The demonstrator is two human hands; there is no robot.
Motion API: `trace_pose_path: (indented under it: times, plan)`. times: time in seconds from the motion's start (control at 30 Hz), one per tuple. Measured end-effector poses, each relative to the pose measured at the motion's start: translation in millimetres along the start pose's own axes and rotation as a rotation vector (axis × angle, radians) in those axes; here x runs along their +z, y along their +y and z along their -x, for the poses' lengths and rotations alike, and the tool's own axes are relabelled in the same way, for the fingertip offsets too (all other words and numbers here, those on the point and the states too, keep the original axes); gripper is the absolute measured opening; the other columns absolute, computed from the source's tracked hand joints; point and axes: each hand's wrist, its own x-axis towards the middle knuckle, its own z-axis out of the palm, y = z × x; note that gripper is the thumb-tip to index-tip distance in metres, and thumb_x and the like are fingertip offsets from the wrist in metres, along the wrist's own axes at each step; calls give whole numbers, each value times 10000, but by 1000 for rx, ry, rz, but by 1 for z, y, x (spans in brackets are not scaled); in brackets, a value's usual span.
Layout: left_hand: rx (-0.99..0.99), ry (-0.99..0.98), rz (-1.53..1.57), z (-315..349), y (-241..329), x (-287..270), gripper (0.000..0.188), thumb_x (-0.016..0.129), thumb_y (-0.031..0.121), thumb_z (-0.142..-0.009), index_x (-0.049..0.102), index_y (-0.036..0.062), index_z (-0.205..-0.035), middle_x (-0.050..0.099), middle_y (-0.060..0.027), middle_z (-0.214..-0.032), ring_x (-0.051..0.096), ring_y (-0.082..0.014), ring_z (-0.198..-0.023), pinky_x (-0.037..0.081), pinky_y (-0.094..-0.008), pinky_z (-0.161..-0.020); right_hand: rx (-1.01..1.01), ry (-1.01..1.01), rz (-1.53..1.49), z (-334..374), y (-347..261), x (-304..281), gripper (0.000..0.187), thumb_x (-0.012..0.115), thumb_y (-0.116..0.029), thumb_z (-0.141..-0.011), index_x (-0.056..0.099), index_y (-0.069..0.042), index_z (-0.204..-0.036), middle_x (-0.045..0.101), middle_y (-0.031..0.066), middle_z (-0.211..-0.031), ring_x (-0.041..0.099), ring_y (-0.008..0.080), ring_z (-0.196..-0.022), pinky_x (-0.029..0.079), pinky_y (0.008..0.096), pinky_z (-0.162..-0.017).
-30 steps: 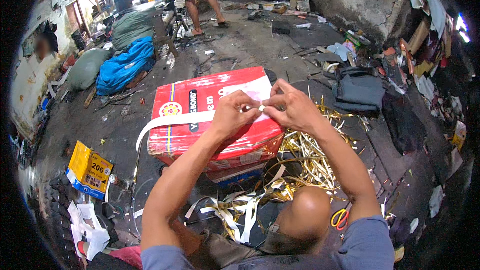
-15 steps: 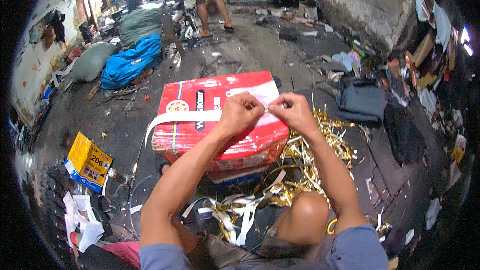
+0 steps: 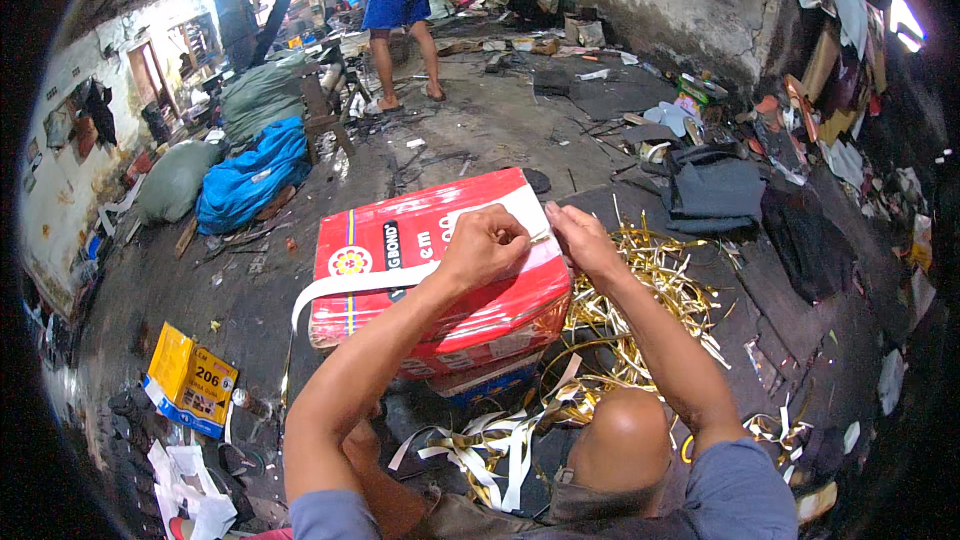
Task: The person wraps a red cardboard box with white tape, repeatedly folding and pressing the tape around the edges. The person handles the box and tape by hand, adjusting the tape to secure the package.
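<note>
A long white strip [image 3: 372, 281] runs across the top of a red carton [image 3: 430, 225], its far left end bending over the carton's edge. My left hand [image 3: 484, 247] is closed in a pinch on this strip, thumb and forefinger together above the carton's right part. Close beside it, at the carton's right edge, my right hand [image 3: 588, 240] has its fingers drawn together near the strip's end. A thin, light sliver shows between the two hands. Whatever lies between the right fingertips is too small to make out.
Gold and white strip scraps [image 3: 640, 290] heap right of the carton, with more white strips [image 3: 490, 455] before my knee. A yellow box [image 3: 190, 380] lies left. Farther off are a blue bundle [image 3: 255, 175], dark folded cloth [image 3: 710, 195] and a standing person [image 3: 397, 10].
My right hand has shifted slightly right and down to the carton's edge, its fingers less curled. The left hand keeps its pinch. The view has tilted up, and the standing person has changed stance.
</note>
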Motion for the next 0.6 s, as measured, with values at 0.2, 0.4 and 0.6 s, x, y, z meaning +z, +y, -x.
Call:
trace_pose_path:
  times: [0.2,0.4,0.6]
  plan:
    - [-28,87,108,4,-1,15,73,771,76,-815,774,6,-839,657,-83,-742,626,-166,-639,491,-320,-598,-307,49,359,-1,7,3,351,644,-330,-1026,609,-7,-892,575,42,-764,508,146,-758,439,359,-696]
    - [5,106,133,1,4,22,55,775,56,-838,774,1,-840,662,-71,-753,614,-140,-646,475,-299,-592,-76,12,-353,11,23,12,278,618,-314,-1079,595,-129,-873,489,-79,-672,368,-4,-533,298,215,-463]
    - [-40,83,173,-6,9,26,66,750,52,-842,757,-8,-817,685,-83,-782,638,-137,-701,495,-296,-612,202,-115,-568,20,19,-2,309,614,-418,-1065,568,-153,-911,454,-94,-684,386,14,-495,290,206,-416]
